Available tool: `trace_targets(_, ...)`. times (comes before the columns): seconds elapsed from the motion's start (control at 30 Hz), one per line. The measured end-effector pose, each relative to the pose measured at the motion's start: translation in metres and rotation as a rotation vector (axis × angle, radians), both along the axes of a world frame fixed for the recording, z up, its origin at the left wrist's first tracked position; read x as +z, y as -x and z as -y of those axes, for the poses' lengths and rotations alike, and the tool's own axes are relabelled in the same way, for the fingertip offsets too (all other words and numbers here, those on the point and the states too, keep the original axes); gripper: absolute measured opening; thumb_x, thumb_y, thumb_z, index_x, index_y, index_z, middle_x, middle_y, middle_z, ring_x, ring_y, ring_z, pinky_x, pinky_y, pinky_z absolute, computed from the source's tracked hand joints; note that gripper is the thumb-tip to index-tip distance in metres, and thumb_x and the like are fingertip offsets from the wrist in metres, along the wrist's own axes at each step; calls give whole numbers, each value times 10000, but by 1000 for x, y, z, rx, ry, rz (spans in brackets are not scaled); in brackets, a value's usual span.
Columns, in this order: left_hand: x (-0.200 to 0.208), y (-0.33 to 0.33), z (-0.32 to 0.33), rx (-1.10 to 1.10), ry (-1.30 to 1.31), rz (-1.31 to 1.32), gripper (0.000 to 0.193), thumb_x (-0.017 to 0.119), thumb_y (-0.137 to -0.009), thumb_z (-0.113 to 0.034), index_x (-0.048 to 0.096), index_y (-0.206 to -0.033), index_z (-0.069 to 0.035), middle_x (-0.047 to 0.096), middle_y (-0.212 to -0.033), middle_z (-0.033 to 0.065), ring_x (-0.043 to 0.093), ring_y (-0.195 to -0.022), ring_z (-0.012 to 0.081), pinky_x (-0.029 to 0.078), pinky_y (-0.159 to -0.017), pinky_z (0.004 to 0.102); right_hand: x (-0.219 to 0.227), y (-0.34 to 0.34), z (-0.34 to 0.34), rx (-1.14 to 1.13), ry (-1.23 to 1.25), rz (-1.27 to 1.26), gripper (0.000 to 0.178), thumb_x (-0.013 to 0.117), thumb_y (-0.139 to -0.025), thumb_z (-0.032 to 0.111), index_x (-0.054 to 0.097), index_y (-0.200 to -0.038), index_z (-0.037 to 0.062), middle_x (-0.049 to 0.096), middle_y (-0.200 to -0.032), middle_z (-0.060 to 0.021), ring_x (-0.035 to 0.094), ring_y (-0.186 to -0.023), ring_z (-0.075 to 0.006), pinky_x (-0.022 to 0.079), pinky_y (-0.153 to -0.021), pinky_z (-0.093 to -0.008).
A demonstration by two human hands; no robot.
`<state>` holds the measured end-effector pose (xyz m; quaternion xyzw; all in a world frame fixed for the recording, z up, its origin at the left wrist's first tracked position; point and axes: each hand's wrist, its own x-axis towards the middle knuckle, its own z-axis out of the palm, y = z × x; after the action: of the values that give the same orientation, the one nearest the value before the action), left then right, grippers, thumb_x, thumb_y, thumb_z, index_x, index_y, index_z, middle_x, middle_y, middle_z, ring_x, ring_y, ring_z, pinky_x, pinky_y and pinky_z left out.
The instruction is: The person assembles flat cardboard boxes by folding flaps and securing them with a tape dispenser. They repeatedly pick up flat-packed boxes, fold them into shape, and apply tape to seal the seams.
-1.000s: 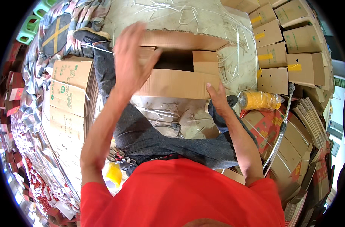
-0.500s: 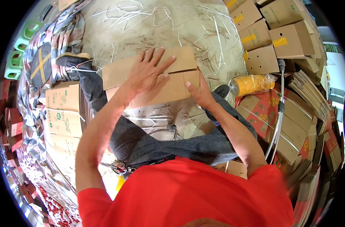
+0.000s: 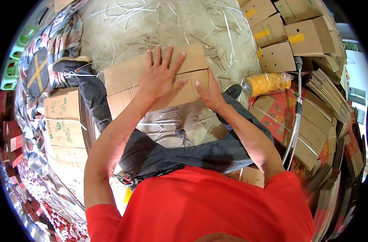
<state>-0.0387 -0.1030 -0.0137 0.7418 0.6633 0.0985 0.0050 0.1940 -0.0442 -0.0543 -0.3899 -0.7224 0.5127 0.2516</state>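
Note:
Between my legs is a plain brown cardboard box (image 3: 123, 76), its top flaps folded in and meeting along a seam. My left hand (image 3: 163, 76) lies flat over that seam with its fingers spread, pressing on the flaps. At the box's right end my right hand (image 3: 210, 93) rests with the thumb over the near flap and the fingers against the end wall; the fingers are partly hidden. It appears to steady that corner.
To my left stands a bundle of flattened cartons (image 3: 65, 121) tied with white strap. Rolls of yellow tape (image 3: 266, 84) in clear wrap lie at right, near a metal pole (image 3: 297, 113). Made-up boxes (image 3: 276, 59) are stacked behind. Loose white straps (image 3: 163, 12) litter the floor.
The left hand's fingers have spread wider and it has shifted slightly over the seam. My right hand stays at the right end. The whole view has shifted a little.

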Motion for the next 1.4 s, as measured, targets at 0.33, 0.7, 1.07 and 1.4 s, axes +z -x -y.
trace_targets(0.33,0,0,9,-36,51,90,720,489,-1031,-498,321,-1643,-159,243,-1688,267,158,-1561,513,57,-1281,615,-8,10,-72,-132,-69,255,432,474,-1072,343,676,-1124,-35,692,-1048,-274,671,-1014,-390,498,-914,-447)
trace_targets(0.7,-2,-18,4,-51,0,32,726,527,-1013,-492,329,-1641,-187,245,-1693,249,182,-1554,504,85,-1273,615,-19,-77,-110,-627,-150,207,424,605,-1006,370,684,-1143,-23,727,-1111,-205,702,-1011,-342,532,-894,-439)
trace_targets(1.07,-8,2,-28,-87,-161,-51,736,493,-1006,-647,411,-1594,-213,450,-1554,185,441,-1348,435,288,-1162,585,-12,-72,-9,262,62,317,930,803,-906,320,271,-1618,45,517,-1532,-190,597,-1293,-343,502,-1072,-443)
trace_targets(1.4,3,16,-46,-65,24,2,757,454,-1013,-666,379,-1616,-213,351,-1651,209,342,-1481,467,238,-1210,599,24,-52,-34,129,-92,117,961,847,-840,379,357,-1605,66,405,-1616,-227,503,-1407,-357,463,-1133,-455)
